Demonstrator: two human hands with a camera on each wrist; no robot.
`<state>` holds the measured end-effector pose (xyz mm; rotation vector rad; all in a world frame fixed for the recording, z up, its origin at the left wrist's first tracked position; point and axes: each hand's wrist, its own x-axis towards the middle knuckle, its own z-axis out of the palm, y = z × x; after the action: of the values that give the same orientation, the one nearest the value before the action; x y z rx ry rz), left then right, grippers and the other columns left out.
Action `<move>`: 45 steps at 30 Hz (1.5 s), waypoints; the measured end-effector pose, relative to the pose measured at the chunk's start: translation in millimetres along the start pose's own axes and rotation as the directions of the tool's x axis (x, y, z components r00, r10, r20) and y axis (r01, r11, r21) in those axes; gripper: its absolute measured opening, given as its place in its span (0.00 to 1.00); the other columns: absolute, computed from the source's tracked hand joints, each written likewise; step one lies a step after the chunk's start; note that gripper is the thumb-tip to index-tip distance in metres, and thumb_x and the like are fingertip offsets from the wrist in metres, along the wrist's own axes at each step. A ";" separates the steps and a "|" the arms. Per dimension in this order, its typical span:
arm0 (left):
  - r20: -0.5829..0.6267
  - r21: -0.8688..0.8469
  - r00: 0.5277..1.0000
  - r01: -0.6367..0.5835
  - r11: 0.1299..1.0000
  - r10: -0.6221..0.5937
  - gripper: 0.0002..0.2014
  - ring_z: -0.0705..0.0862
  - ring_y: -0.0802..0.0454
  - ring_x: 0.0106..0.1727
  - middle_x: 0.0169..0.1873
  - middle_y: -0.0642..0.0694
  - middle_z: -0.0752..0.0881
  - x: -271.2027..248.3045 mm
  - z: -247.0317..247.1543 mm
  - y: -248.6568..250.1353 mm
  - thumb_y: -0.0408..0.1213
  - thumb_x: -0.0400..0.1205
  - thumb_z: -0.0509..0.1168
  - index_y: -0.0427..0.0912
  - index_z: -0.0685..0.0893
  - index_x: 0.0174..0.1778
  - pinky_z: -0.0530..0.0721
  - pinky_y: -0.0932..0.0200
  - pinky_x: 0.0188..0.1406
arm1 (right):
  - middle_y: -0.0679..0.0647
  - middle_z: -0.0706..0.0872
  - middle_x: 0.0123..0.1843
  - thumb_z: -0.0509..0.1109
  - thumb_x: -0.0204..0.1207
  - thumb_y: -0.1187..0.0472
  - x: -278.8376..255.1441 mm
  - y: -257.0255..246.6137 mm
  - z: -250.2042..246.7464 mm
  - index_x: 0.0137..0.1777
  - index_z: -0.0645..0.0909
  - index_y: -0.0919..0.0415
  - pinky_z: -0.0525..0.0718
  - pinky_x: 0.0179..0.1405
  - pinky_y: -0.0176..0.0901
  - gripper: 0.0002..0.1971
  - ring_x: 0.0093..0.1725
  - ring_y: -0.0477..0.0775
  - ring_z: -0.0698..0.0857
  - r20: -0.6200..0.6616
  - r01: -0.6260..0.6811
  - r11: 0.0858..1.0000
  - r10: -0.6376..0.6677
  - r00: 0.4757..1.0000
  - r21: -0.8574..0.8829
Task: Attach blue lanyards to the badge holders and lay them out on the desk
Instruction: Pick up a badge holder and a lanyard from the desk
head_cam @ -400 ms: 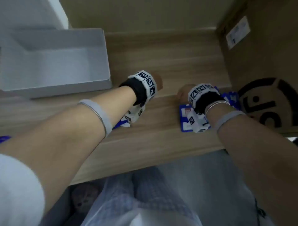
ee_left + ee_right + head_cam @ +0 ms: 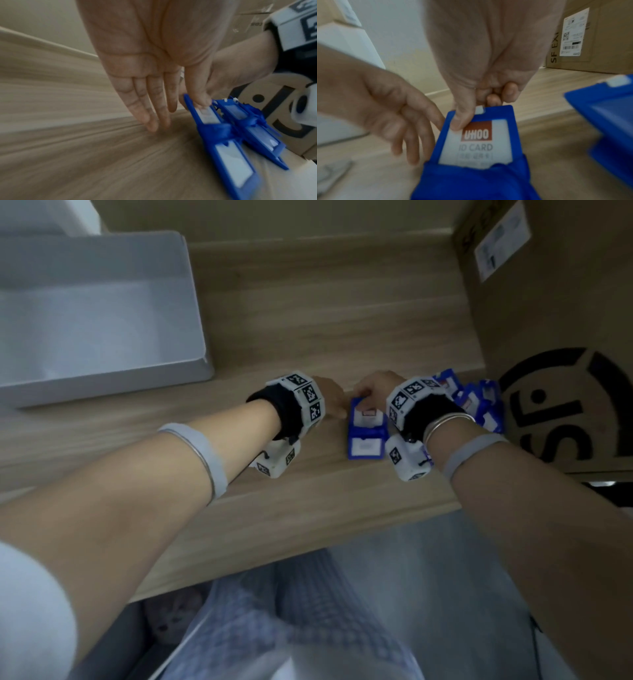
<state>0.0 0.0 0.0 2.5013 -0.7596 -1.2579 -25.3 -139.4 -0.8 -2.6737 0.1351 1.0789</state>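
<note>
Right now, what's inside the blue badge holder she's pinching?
Inside the badge holder sits a white card reading UHOO ID CARD. Its lower part is covered by blue material, so that stays unseen.

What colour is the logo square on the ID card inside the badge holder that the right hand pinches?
Reddish brown with white letters; the right wrist view shows it best.

On the desk (image 2: 308, 337), a tray (image 2: 102, 302) sits in the upper left of the head view and a box (image 2: 548, 337) stands at the right edge. At centre, two holders (image 2: 366, 433) lie end to end, the far one overlapping the near. The right hand (image 2: 375, 392) sits on the far holder's top end; the left hand (image 2: 330, 402) lies just left of it. A heap of holders (image 2: 479, 402) lies right of the right wrist, against the box.
</note>
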 end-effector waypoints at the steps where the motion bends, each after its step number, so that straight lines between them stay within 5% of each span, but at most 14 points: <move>1: 0.027 -0.072 1.000 -0.009 0.997 0.011 0.22 0.76 0.42 0.71 0.70 0.39 0.78 -2.6 -0.9 -1.2 0.43 0.84 0.60 0.36 0.75 0.71 0.71 0.54 0.67 | 0.58 0.85 0.63 0.68 0.78 0.61 -0.6 -7.8 -7.7 0.63 0.82 0.63 0.76 0.50 0.42 0.14 0.61 0.59 0.83 -0.035 0.011 0.999 -0.009 0.999 0.044; 5: 0.017 -0.233 0.999 -0.029 0.972 0.034 0.24 0.78 0.42 0.68 0.67 0.37 0.80 -7.2 -10.0 -20.7 0.37 0.78 0.69 0.35 0.76 0.69 0.74 0.55 0.64 | 0.57 0.83 0.68 0.69 0.78 0.61 10.8 -30.6 -28.1 0.69 0.79 0.61 0.76 0.59 0.41 0.19 0.67 0.55 0.81 -0.187 0.060 0.981 -0.025 0.982 0.183; 10: -0.067 -0.400 0.991 0.080 0.913 -0.117 0.24 0.78 0.40 0.68 0.66 0.36 0.81 -9.6 -25.0 -51.8 0.31 0.78 0.68 0.33 0.74 0.70 0.74 0.50 0.68 | 0.49 0.80 0.50 0.76 0.70 0.64 22.2 -46.5 -34.4 0.57 0.81 0.59 0.74 0.46 0.36 0.15 0.46 0.47 0.77 -0.365 0.200 0.930 -0.079 0.928 0.308; 18: -0.087 -0.609 0.979 0.097 0.787 -0.187 0.25 0.76 0.39 0.71 0.68 0.34 0.79 -14.6 -35.1 -73.7 0.24 0.78 0.66 0.32 0.72 0.72 0.73 0.50 0.70 | 0.54 0.88 0.57 0.73 0.73 0.62 30.4 -63.3 -25.1 0.57 0.86 0.59 0.81 0.58 0.41 0.12 0.55 0.53 0.86 -0.302 0.202 0.976 -0.171 0.938 0.076; 22: -0.080 -0.689 0.981 0.075 0.721 -0.178 0.26 0.75 0.38 0.72 0.70 0.32 0.77 -20.3 -33.0 -81.3 0.21 0.78 0.64 0.32 0.69 0.74 0.75 0.52 0.65 | 0.55 0.88 0.45 0.71 0.70 0.66 32.1 -64.2 -27.2 0.46 0.83 0.57 0.83 0.52 0.43 0.07 0.44 0.51 0.84 -0.336 0.205 0.968 -0.147 0.930 0.144; 25: -0.107 -0.734 0.984 0.017 0.679 -0.141 0.28 0.76 0.39 0.71 0.69 0.31 0.77 -28.3 -33.1 -86.8 0.18 0.78 0.62 0.33 0.67 0.75 0.76 0.52 0.62 | 0.53 0.81 0.39 0.69 0.70 0.68 33.3 -57.4 -26.5 0.40 0.76 0.56 0.76 0.42 0.39 0.06 0.40 0.50 0.78 -0.394 0.146 0.953 -0.031 0.918 0.266; 28: -0.054 -0.676 0.998 -0.010 0.737 -0.037 0.26 0.79 0.48 0.56 0.53 0.39 0.83 -34.7 -34.2 -89.3 0.16 0.78 0.61 0.33 0.67 0.73 0.81 0.60 0.44 | 0.54 0.84 0.43 0.70 0.72 0.68 33.2 -49.4 -25.3 0.50 0.84 0.59 0.72 0.45 0.35 0.09 0.45 0.48 0.79 -0.354 0.086 0.931 0.049 0.934 0.354; 30: 0.007 -0.558 0.999 0.036 0.829 -0.039 0.20 0.80 0.48 0.44 0.39 0.44 0.83 -36.7 -35.1 -87.0 0.20 0.78 0.65 0.40 0.69 0.61 0.82 0.64 0.31 | 0.56 0.88 0.49 0.71 0.72 0.68 33.4 -46.7 -28.2 0.56 0.86 0.64 0.78 0.50 0.37 0.13 0.50 0.50 0.84 -0.341 0.048 0.921 0.094 0.935 0.387; 34: -0.008 -0.309 0.995 0.090 0.947 -0.097 0.16 0.79 0.47 0.49 0.56 0.35 0.83 -39.3 -35.1 -85.2 0.28 0.76 0.70 0.39 0.73 0.57 0.76 0.58 0.37 | 0.61 0.89 0.56 0.68 0.76 0.68 32.1 -38.0 -40.9 0.58 0.86 0.64 0.83 0.63 0.49 0.12 0.59 0.60 0.86 -0.347 -0.053 0.929 0.189 0.919 0.365; 37: 0.038 -0.177 0.992 0.129 0.976 -0.124 0.20 0.78 0.46 0.55 0.67 0.34 0.79 -43.9 -37.2 -90.3 0.28 0.80 0.66 0.30 0.74 0.68 0.76 0.64 0.38 | 0.63 0.88 0.58 0.66 0.78 0.68 28.4 -23.2 -52.1 0.60 0.85 0.66 0.79 0.53 0.42 0.13 0.54 0.59 0.85 -0.315 -0.165 0.954 0.242 0.918 0.251; 41: -0.019 -0.147 0.983 0.176 0.973 -0.180 0.24 0.75 0.40 0.70 0.71 0.36 0.75 -52.9 -36.6 -105.2 0.29 0.81 0.63 0.35 0.69 0.74 0.74 0.52 0.66 | 0.66 0.88 0.56 0.64 0.80 0.66 19.1 -1.4 -51.4 0.59 0.84 0.70 0.76 0.43 0.44 0.13 0.50 0.61 0.85 -0.298 -0.287 0.955 0.296 0.908 0.074; 45: -0.054 -0.126 0.983 0.166 0.978 -0.174 0.24 0.77 0.41 0.69 0.70 0.38 0.78 -63.8 -37.3 -112.2 0.27 0.82 0.61 0.40 0.69 0.75 0.76 0.57 0.57 | 0.64 0.88 0.49 0.63 0.80 0.67 14.6 3.8 -37.1 0.45 0.84 0.66 0.77 0.40 0.43 0.08 0.43 0.61 0.86 -0.249 -0.268 0.963 0.264 0.932 0.019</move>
<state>36.7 128.1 17.3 2.5377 -0.4482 -1.2298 9.4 -152.9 14.0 -2.8548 0.5537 0.8062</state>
